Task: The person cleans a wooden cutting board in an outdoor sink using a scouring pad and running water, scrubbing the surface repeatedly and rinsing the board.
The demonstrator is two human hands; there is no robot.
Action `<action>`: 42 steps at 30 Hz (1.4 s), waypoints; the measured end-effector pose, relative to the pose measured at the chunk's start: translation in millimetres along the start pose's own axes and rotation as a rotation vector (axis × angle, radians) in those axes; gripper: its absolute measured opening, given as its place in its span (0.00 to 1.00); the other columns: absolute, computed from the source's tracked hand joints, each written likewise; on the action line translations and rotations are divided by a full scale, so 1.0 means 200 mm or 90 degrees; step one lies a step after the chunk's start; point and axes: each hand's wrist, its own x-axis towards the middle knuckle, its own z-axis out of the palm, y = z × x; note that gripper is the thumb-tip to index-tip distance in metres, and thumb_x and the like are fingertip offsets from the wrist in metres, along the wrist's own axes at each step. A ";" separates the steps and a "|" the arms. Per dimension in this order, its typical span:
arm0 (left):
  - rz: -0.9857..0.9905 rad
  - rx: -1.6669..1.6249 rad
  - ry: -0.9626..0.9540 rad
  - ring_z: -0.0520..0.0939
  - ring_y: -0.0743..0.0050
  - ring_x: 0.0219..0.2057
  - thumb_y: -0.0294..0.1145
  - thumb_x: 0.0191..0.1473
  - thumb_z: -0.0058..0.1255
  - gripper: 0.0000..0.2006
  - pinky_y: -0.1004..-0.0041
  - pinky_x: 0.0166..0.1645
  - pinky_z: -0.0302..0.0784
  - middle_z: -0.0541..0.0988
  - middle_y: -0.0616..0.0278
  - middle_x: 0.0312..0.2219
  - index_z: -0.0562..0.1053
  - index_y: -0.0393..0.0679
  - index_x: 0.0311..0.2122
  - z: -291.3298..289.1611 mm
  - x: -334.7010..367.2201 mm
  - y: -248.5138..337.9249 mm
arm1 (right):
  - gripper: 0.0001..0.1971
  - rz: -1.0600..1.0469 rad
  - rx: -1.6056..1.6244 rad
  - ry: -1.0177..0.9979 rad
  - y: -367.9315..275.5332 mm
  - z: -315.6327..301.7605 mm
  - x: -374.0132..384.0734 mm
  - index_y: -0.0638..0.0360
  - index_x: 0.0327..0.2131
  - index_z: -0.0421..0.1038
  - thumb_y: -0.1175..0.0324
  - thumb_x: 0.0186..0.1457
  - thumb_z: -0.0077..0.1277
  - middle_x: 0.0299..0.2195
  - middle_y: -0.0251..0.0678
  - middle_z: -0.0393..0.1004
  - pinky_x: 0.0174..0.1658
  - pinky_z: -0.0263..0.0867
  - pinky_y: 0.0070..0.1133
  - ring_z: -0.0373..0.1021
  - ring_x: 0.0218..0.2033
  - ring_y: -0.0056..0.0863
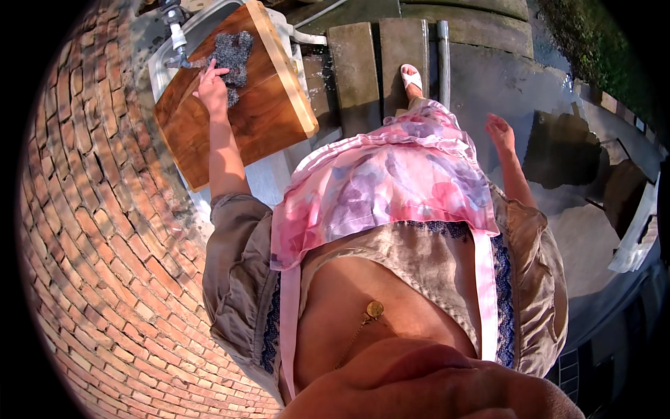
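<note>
A large brown wooden board [262,115] with a paler strip along one edge lies at a slant across a white sink [162,73] at the upper left. On the board rests a crumpled grey knitted-looking cloth [237,54]. My left hand [212,89] reaches over the board, fingers spread, with the fingertips at the near left edge of the cloth; whether they touch it I cannot tell. My right hand [500,130] hangs out to the right, away from any object, fingers loosely apart and holding nothing.
A metal tap [177,40] stands over the sink's left side, close to my left hand. A brick wall [105,209] runs along the left. Stone slabs [354,66] and a grey metal pole [444,63] lie ahead by my foot. Wet concrete [488,84] spreads to the right.
</note>
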 end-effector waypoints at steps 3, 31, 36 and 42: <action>-0.235 -0.168 0.151 0.36 0.35 0.72 0.59 0.55 0.49 0.31 0.17 0.61 0.34 0.55 0.59 0.70 0.64 0.66 0.64 0.15 0.10 0.38 | 0.17 0.017 0.036 0.025 0.06 -0.04 -0.06 0.60 0.54 0.74 0.69 0.62 0.51 0.40 0.33 0.79 0.48 0.71 0.19 0.76 0.41 0.21; -0.106 0.032 0.217 0.44 0.37 0.71 0.67 0.63 0.34 0.28 0.23 0.64 0.40 0.50 0.61 0.71 0.61 0.78 0.66 0.21 0.13 0.57 | 0.20 0.028 -0.068 -0.058 -0.10 -0.08 -0.01 0.60 0.57 0.71 0.69 0.61 0.52 0.43 0.33 0.77 0.52 0.69 0.21 0.73 0.43 0.22; -0.016 0.008 0.152 0.52 0.44 0.70 0.55 0.61 0.50 0.24 0.27 0.65 0.45 0.56 0.66 0.70 0.68 0.75 0.63 0.21 -0.38 0.85 | 0.20 -0.003 -0.089 -0.067 -0.26 -0.03 0.16 0.59 0.57 0.71 0.68 0.61 0.51 0.43 0.32 0.77 0.50 0.69 0.20 0.73 0.42 0.21; -0.060 -0.037 0.236 0.48 0.35 0.71 0.64 0.51 0.57 0.37 0.22 0.64 0.28 0.52 0.61 0.71 0.63 0.75 0.66 0.15 -0.50 0.92 | 0.21 -0.072 -0.072 -0.140 -0.34 0.07 0.28 0.60 0.57 0.70 0.66 0.61 0.53 0.46 0.33 0.76 0.51 0.69 0.21 0.73 0.43 0.23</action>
